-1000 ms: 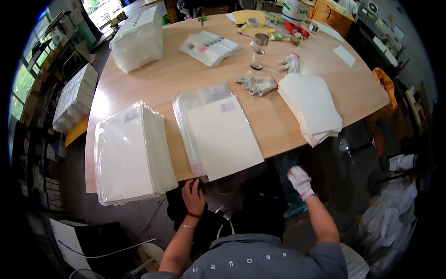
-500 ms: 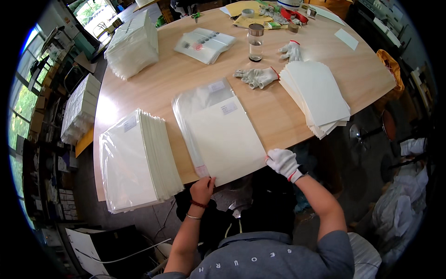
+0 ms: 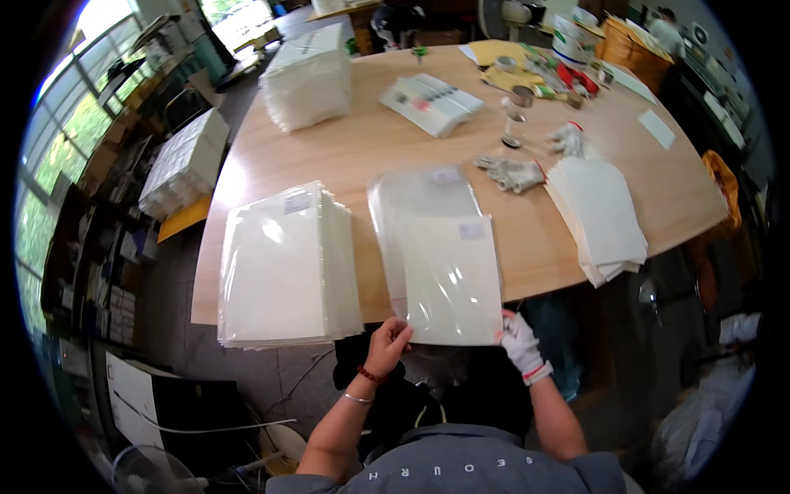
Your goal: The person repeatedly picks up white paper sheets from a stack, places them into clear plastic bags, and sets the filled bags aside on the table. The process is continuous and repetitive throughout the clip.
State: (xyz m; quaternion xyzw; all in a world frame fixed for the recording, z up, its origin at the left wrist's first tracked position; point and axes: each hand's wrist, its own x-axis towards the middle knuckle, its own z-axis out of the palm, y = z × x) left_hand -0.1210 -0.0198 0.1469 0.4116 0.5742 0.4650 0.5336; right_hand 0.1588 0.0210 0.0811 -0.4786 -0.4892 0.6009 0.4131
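My bare left hand (image 3: 387, 347), with bracelets on its wrist, is closed on the lower left corner of a cream sheet in a clear plastic sleeve (image 3: 450, 284). At the lower right corner, my right hand (image 3: 520, 344) in a white work glove grips the same sleeved sheet. Its near edge hangs past the table edge, and a pale label (image 3: 471, 231) sits near its top. Beneath and left of it lie clear plastic sleeves (image 3: 385, 222). A thick stack of sleeved sheets (image 3: 276, 276) stands to the left of my left hand.
Loose white sheets (image 3: 599, 218) lie fanned at the right. Beyond are two work gloves (image 3: 512, 174) (image 3: 568, 140), a glass jar (image 3: 514, 128), a packet of printed plastic bags (image 3: 432, 103) and a tall stack of clear bags (image 3: 306, 86). A white bucket (image 3: 572, 41) stands far right.
The sleeved sheet has come toward me, its top edge now lower on the sleeves beneath. Both hands have kept hold of its near corners. The whole view has shifted.
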